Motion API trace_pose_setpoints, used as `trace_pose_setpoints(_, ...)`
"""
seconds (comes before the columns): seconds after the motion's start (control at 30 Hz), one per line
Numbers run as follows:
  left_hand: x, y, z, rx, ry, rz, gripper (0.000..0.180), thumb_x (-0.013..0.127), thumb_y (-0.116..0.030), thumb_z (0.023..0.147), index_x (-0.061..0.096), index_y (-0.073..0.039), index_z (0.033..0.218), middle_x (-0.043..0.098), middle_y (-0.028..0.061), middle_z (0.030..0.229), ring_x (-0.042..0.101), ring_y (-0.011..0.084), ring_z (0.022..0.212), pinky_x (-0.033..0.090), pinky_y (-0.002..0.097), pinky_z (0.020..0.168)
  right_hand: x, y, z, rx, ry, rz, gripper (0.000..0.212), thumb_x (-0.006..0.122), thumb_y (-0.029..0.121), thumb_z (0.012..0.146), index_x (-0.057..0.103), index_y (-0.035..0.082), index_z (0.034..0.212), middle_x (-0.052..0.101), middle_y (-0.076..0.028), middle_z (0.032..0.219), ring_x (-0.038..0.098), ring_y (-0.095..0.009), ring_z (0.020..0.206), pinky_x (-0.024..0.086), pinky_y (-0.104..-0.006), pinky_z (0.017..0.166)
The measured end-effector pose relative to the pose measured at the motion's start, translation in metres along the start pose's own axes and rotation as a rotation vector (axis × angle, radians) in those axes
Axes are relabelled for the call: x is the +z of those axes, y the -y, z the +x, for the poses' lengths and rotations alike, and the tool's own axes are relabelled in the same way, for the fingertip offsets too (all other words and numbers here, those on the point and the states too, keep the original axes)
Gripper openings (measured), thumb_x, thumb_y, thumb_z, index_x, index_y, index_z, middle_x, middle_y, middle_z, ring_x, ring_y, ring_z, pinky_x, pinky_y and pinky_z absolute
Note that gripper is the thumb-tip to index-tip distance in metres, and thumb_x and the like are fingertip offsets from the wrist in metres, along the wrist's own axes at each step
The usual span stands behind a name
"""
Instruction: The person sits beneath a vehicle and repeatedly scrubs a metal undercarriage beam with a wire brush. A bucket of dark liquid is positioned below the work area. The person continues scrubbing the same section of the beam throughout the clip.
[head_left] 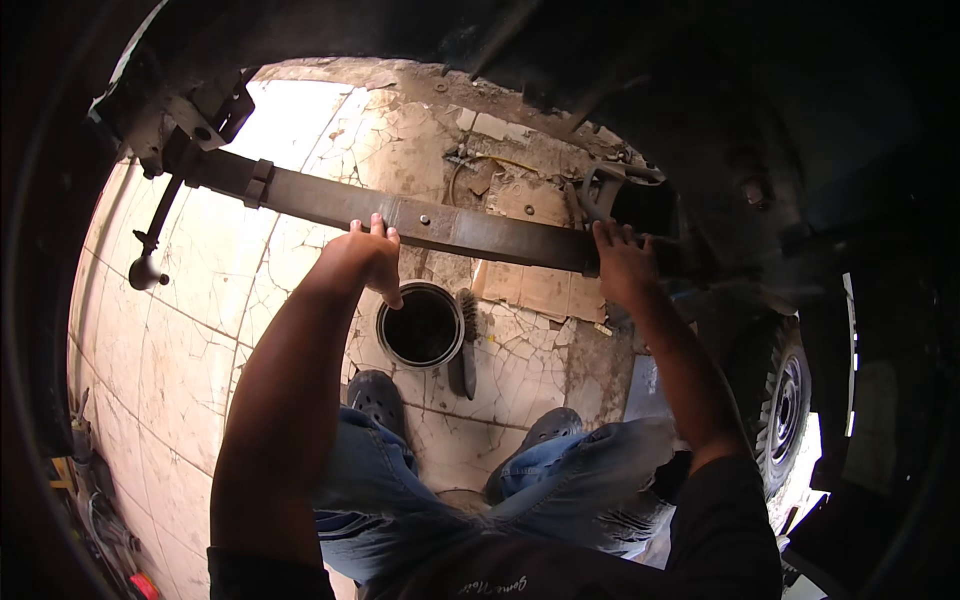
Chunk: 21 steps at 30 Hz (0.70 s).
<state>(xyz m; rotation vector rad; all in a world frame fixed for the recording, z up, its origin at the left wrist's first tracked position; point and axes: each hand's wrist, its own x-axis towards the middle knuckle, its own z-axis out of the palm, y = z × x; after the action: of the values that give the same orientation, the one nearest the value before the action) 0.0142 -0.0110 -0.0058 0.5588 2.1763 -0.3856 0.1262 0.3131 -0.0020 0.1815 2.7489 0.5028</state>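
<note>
A long steel leaf spring [320, 195] runs across in front of me under a vehicle, with a clip [259, 184] around its left part. A small bolt head [424, 218] shows near its middle. My left hand [376, 258] rests its fingers on the spring's near edge, thumb apart and pointing down. Farther right, my right hand [626, 262] has its fingers curled over the spring near its right end; the thumb is hidden. Below the spring, a round can [379, 326] with a dark inside stands on the floor. A wire brush [468, 330] leans against its right side.
A rod with a rounded end [148, 272] hangs below the bracket [190, 125] at the left. Cardboard [545, 287] lies on the cracked tiles beneath the spring. At the right is a wheel [788, 400]. Dark vehicle body closes off the top and right.
</note>
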Motion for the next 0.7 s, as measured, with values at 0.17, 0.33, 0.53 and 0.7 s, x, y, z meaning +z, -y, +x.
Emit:
trace_pose_setpoints(0.17,-0.007,0.001,0.004,-0.018,-0.030,0.016,0.125,0.078,-0.059,0.064,0.005,-0.007,0.152,0.003,0.0181,0.159,0.016,0.0398,0.144,0.036,0.0486,0.109,0.010,-0.002,-0.007,0.004,-0.073,-0.043,0.062,0.053,0.015,0.088,0.030,0.009,0.146,0.029,-0.011,0.153,0.030,-0.034,0.140,0.026,-0.0599,0.110)
trace_pose_setpoints(0.33,-0.010,-0.005,0.004,-0.050,-0.023,0.036,0.125,0.077,-0.059,0.064,0.006,-0.007,0.152,0.003,0.0177,0.159,0.017,0.0395,0.144,0.036,0.0470,0.109,0.006,-0.006,0.014,0.035,-0.062,-0.009,0.061,0.048,0.017,0.091,0.027,0.010,0.148,0.029,-0.011,0.154,0.031,-0.035,0.139,0.023,-0.0604,0.111)
trace_pose_setpoints(0.53,-0.006,0.006,-0.001,0.008,-0.046,-0.010,0.124,0.075,-0.062,0.065,0.007,-0.007,0.152,0.004,0.0183,0.159,0.017,0.0414,0.143,0.035,0.0468,0.110,0.020,0.000,-0.003,-0.002,-0.107,-0.113,0.061,0.046,0.018,0.092,0.025,0.010,0.149,0.030,-0.011,0.153,0.032,-0.033,0.139,0.021,-0.0601,0.111)
trace_pose_setpoints(0.7,-0.009,0.000,0.001,-0.019,-0.029,-0.007,0.124,0.073,-0.065,0.064,0.008,-0.006,0.152,0.006,0.0182,0.159,0.017,0.0412,0.143,0.034,0.0467,0.110,0.021,-0.005,0.020,0.008,-0.128,-0.060,0.058,0.045,0.019,0.093,0.028,0.007,0.147,0.029,-0.011,0.154,0.033,-0.032,0.138,0.026,-0.0583,0.110)
